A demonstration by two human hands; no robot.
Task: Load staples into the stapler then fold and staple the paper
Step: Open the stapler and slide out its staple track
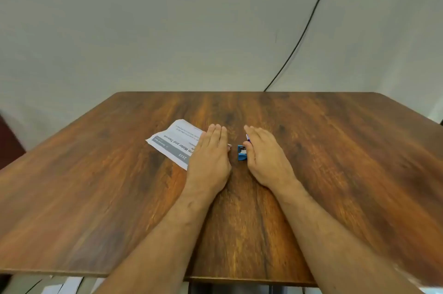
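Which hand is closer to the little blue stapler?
The right hand. It lies flat right beside the blue stapler, on its right. The left hand lies flat on the paper, across a gap to the stapler's left.

Counted on one wooden table (335, 150): one printed sheet of paper (172, 142), lying flat; one small blue stapler (241, 152); one small purple-and-white item (247, 137), mostly hidden, too little showing to tell what kind. Two bare hands, one left hand (211, 157) and one right hand (266, 157), both flat with straight fingers. One black cable (309, 23) against the wall behind. Below the near edge, a few pale strips (69, 285), number unclear.
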